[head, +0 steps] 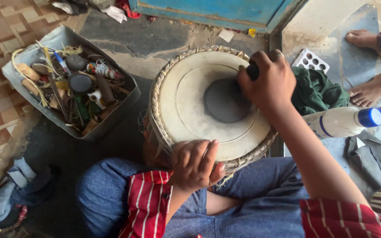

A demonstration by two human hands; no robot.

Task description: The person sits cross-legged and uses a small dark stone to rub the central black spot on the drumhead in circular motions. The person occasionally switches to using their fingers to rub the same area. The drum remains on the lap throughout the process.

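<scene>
Cloth scraps (9,194): lying on the floor at far left, beside the person's knee.
Metal tray (122,103): on the floor left of the drum, full of small tools, thread spools and cords.
Left hand (196,164): curled over the near rim of the drum, fingers bent, its grip closed on the edge and the woven band.
Drum (190,105): round, pale skin with a dark centre patch (223,103), braided rim, resting against the person's lap in blue trousers.
Right hand (267,81): fingers wrapped tight round a small dark object (253,70), pressed down at the edge of the dark patch.
Green cloth (318,92): bunched just right of the drum.
White bottle (345,121): blue cap, lying on its side near the right forearm.
Bare feet (367,66): another person's, at far right on the floor.
</scene>
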